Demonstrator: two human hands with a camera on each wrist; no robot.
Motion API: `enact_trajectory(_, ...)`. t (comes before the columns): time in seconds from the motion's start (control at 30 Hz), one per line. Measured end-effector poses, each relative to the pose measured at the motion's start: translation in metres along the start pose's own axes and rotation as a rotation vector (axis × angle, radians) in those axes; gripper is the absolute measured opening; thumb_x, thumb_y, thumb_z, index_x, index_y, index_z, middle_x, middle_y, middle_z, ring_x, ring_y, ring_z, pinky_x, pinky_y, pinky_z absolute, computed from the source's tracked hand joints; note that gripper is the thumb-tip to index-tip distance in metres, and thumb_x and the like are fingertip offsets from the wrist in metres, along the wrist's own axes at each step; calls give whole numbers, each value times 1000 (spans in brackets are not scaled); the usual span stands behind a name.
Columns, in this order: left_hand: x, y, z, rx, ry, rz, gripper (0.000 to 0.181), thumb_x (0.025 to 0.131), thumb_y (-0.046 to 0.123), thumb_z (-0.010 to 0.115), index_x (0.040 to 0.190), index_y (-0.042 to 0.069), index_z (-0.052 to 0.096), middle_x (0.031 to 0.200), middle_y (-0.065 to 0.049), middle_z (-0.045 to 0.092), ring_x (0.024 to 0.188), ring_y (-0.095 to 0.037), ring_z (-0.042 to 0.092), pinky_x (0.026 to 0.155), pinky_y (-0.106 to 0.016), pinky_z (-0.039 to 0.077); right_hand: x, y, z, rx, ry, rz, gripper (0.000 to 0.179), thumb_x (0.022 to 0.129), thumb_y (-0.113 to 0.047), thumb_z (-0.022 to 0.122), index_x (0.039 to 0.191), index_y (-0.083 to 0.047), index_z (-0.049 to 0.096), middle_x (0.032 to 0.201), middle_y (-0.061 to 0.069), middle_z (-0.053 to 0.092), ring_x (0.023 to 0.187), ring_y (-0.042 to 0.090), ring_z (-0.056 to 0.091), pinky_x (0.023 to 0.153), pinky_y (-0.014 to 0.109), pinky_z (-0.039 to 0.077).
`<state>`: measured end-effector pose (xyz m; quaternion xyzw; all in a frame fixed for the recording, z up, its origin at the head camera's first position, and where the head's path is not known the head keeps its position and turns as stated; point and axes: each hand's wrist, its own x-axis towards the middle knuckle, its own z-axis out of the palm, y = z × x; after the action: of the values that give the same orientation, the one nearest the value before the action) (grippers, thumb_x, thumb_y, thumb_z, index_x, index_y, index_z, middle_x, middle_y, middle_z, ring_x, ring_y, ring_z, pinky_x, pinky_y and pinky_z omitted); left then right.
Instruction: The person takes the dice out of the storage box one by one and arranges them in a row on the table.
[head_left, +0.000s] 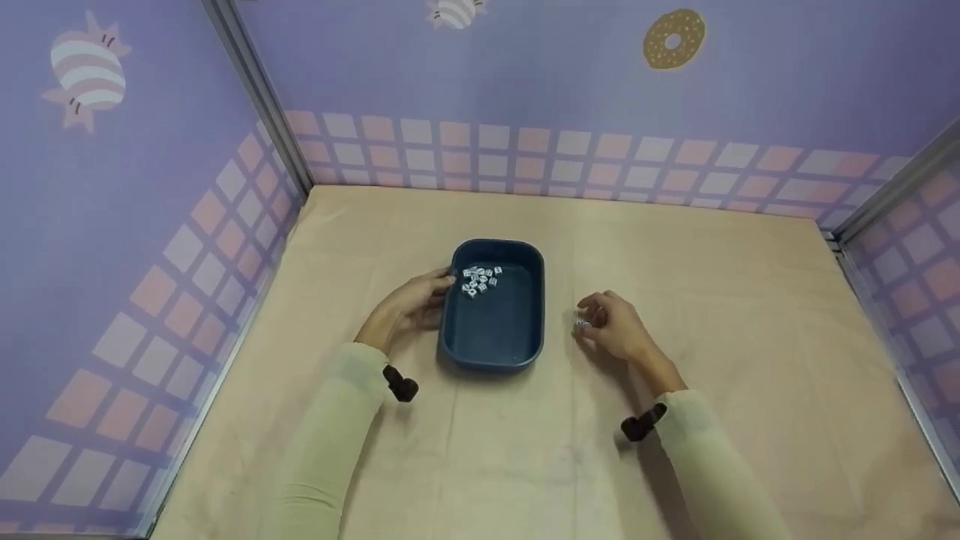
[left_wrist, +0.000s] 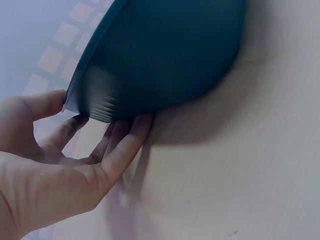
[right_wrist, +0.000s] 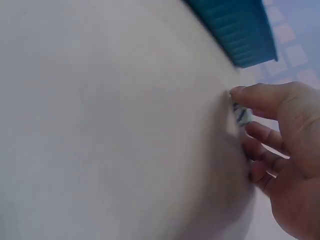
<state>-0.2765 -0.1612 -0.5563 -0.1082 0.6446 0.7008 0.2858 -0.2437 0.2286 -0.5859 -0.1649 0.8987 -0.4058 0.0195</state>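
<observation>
A dark blue rectangular tub (head_left: 495,322) stands on the table, with a cluster of small white dice (head_left: 478,280) in its far left part. My left hand (head_left: 420,295) grips the tub's left side. In the left wrist view its thumb (left_wrist: 47,103) lies on the rim, and the other fingers are against the outer wall near the bottom. To the right of the tub, my right hand (head_left: 615,326) pinches a white die (right_wrist: 241,114) with dark marks between thumb and fingers, low over the table. Part of that die is hidden by the fingers.
A cream cloth (head_left: 712,330) covers the table. Purple walls with a pink and white check band (head_left: 570,154) close it in at the back, left and right, joined by metal corner posts (head_left: 259,90). Dark wrist cameras (head_left: 643,423) sit on both forearms.
</observation>
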Motion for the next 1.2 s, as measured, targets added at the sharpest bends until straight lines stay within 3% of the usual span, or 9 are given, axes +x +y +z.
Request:
enact_trajectory(0.17,-2,-1,-1,29,17,5,59,111,29,58,166,26,38,157,-11,52,140,-27,55,104,-47,54,20,-30,5,54,114,-59,31,94,-10,82,121,2,72,108,14,67,101,29,63,87,47,52)
enact_trajectory(0.33,-4,-2,-2,18,9,8,59,111,29,58,166,25,38,156,-11,53,138,-27,56,104,-46,54,39,-77,18,199,188,-156,29,94,-10,83,118,1,73,110,14,69,103,30,66,89,53,55)
enact_trajectory(0.47,-6,-6,-2,-24,-13,6,59,112,28,56,167,24,36,153,-12,54,135,-27,59,103,-46,55,54,-108,38,275,192,-195,27,93,-8,84,117,1,74,107,14,71,99,28,68,85,41,57)
enact_trajectory(0.53,-6,-5,-1,-35,-15,4,59,112,28,56,167,24,35,152,-12,54,135,-28,59,103,-47,55,61,-119,49,276,182,-199,27,92,-6,83,117,2,74,107,15,70,98,32,68,86,42,57)
enact_trajectory(0.67,-4,-3,0,-28,-21,13,58,112,28,56,167,24,37,152,-12,55,136,-27,58,103,-48,54,79,-124,69,254,153,-193,27,94,-10,82,118,2,75,108,12,70,100,34,68,89,46,58)
enact_trajectory(0.87,-5,-1,0,6,-2,12,59,110,31,58,166,25,39,154,-9,54,138,-25,56,104,-49,52,96,-126,89,184,113,-146,23,94,-10,82,114,1,76,105,10,70,94,21,68,84,33,57)
enact_trajectory(1.2,-3,-4,-1,-41,-19,25,56,111,28,57,164,22,42,148,-11,59,133,-25,61,101,-45,55,95,-116,116,68,58,-143,22,93,-9,83,111,2,75,105,13,71,94,23,70,84,36,59)
